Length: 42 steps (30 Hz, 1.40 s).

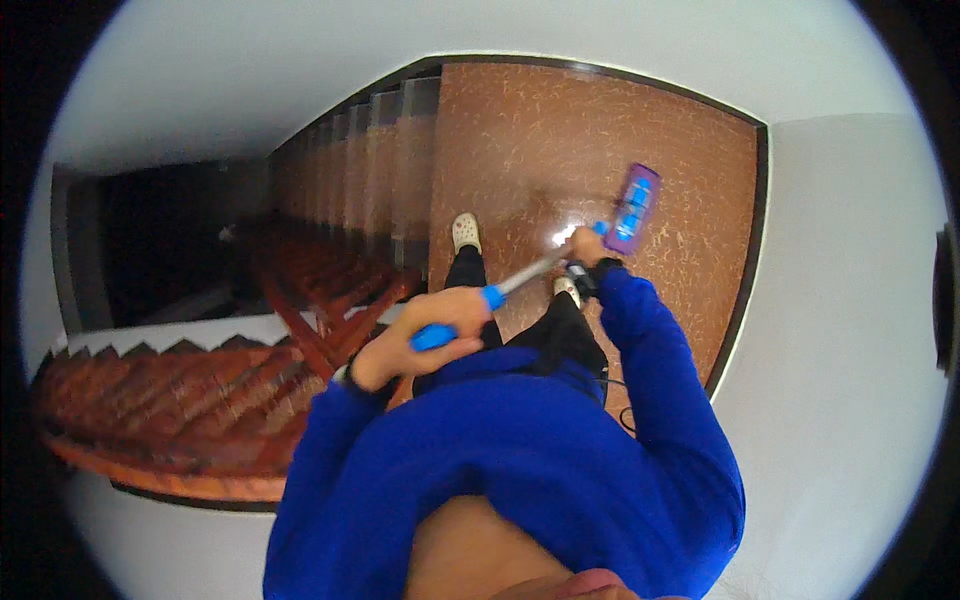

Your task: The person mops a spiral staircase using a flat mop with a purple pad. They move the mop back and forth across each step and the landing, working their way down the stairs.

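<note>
A flat mop with a metal pole (532, 273) slants across in front of my body. My left hand (424, 319) is wrapped around the blue grip at the pole's upper end. Farther down the pole, my right hand (587, 246) is closed around it near a blue fitting (600, 227). The mop head (636, 208), purple at the rim and blue in the middle, rests on the brown patterned floor (525, 135), ahead and to the right of my feet. My right hand partly hides the lower pole.
Stairs (375, 157) go down along the left, their top edge close to my left clog (466, 231). A red-brown wooden railing (330, 322) stands at my left. White walls (832, 247) with dark skirting (760, 187) bound the landing ahead and right. My right clog (567, 288) is partly hidden.
</note>
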Motion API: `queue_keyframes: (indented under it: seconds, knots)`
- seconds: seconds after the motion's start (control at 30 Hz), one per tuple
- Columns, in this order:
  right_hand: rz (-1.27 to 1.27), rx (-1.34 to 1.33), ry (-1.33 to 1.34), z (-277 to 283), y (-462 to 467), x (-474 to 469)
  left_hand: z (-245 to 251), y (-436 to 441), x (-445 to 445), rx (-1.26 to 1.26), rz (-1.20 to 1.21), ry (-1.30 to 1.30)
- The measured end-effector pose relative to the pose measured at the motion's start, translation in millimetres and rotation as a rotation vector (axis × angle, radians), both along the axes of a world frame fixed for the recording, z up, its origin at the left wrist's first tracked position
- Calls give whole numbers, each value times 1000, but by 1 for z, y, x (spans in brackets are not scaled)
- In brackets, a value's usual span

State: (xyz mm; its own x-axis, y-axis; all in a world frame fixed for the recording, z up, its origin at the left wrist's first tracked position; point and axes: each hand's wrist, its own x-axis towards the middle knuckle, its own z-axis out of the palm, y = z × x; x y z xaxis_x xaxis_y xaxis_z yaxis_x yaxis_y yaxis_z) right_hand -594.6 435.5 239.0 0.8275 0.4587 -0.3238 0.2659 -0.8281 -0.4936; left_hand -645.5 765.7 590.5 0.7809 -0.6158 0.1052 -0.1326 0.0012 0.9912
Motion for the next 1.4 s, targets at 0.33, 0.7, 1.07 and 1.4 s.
queue_keyframes:
  seconds: [0.33, 0.7, 1.07, 1.4]
  knots:
    - [87, 332, 10, 11, 360, 86, 79, 172, 3, 242, 454, -14]
    - [-1131, 1477, 1557, 24, 462, 159, 95, 186, 94, 140, 336, -284]
    - [-1445, 1622, 1123, 100, 418, 205, 90, 230, 116, 90, 578, -396]
    - [-1723, 1838, 583, 134, 240, 143, 107, 137, 158, -39, -31, -293]
